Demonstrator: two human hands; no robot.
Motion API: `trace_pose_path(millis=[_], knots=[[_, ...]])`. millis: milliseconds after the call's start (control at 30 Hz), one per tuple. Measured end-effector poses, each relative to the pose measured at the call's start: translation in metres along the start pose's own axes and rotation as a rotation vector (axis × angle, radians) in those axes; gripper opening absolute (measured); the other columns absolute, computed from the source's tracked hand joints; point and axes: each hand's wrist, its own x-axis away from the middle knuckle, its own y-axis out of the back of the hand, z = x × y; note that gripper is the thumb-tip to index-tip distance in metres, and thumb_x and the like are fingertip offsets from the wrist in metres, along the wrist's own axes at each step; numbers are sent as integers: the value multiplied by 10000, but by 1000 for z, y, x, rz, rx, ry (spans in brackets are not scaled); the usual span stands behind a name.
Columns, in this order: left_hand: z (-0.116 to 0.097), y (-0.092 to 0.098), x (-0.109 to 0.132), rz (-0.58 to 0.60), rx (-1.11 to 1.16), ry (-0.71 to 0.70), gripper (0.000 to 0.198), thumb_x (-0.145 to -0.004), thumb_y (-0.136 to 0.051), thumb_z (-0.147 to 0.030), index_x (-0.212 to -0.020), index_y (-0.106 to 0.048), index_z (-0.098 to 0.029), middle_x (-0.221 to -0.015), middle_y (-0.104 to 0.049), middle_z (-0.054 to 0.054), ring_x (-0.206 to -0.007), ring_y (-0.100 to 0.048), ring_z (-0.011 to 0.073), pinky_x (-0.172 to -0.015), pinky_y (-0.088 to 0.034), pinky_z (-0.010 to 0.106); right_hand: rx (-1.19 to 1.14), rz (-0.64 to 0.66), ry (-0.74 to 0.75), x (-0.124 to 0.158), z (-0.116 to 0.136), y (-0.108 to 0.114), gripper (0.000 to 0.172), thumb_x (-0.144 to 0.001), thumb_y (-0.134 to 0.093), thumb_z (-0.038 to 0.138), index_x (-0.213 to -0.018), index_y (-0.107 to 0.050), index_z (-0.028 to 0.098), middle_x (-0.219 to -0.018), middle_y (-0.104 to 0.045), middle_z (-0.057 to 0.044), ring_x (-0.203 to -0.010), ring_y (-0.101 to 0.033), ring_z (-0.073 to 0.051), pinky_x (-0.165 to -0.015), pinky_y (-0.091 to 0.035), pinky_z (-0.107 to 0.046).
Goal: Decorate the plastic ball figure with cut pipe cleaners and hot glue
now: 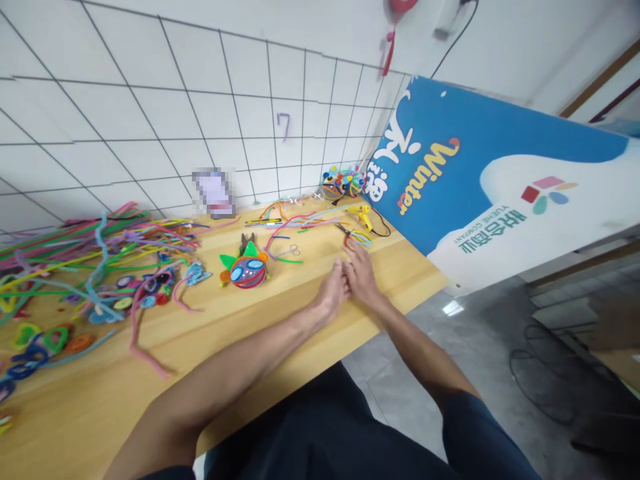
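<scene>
My left hand (333, 291) and my right hand (361, 272) meet over the front right part of the wooden table. The fingers of my left hand are curled in; whatever they may hold is hidden. Bent fingers of my right hand lie against the left, and I cannot make out anything in them. Just beyond the right fingertips lie black-bladed scissors or pliers (343, 229) and a yellow-and-blue loop (361, 237). Left of my hands sits a round purple figure (248, 272) with green ears, blue eyes and orange side pieces.
Behind the figure are dark-jawed pliers (247, 241), with small scissors (292, 251) beside them. A yellow glue gun (361, 215) and decorated balls (345, 182) stand at the back right. Pipe cleaners (100, 248) pile up on the left. A blue-and-white board (500, 167) borders the table's right end.
</scene>
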Motion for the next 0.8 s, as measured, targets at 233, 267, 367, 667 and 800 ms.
trace_pose_path(millis=[233, 267, 367, 667, 800], knots=[[4, 49, 63, 76, -124, 1, 611, -1046, -434, -681, -1095, -762, -168, -1185, -803, 130, -1124, -740, 262, -1030, -576, 445, 375, 94, -232, -81, -70, 34, 247, -963, -593, 325, -1101, -758, 204, -1112, -820, -110, -1027, -755, -263, -936, -577, -398], [4, 54, 69, 89, -194, -42, 587, -1063, -421, -655, -1085, -763, -178, -1158, -804, 115, -1112, -737, 254, -1037, -569, 439, 408, 109, -235, -87, -72, 33, 219, -953, -618, 313, -1076, -762, 204, -1096, -820, -109, -1015, -750, -259, -929, -567, -384], [5, 63, 77, 115, -368, -149, 547, -1106, -369, -581, -1068, -752, -192, -1076, -794, 95, -1043, -732, 237, -989, -575, 414, 500, 163, -228, -96, -73, 22, 141, -912, -694, 272, -1003, -772, 197, -1084, -811, -128, -1038, -726, -263, -937, -531, -354], [12, 67, 78, 233, -469, -300, 456, -1141, -315, -435, -1023, -679, -188, -1001, -756, 96, -967, -707, 213, -913, -560, 372, 592, 283, -158, -78, -52, -7, 182, -971, -599, 218, -985, -779, 240, -1074, -794, -96, -1048, -703, -253, -903, -501, -316], [12, 67, 79, 239, -456, -291, 444, -1142, -314, -430, -1026, -671, -192, -1007, -751, 91, -975, -709, 211, -919, -554, 362, 592, 239, -192, -72, -52, 4, 204, -1013, -572, 305, -1033, -761, 228, -1135, -769, -110, -1035, -697, -247, -892, -515, -337]])
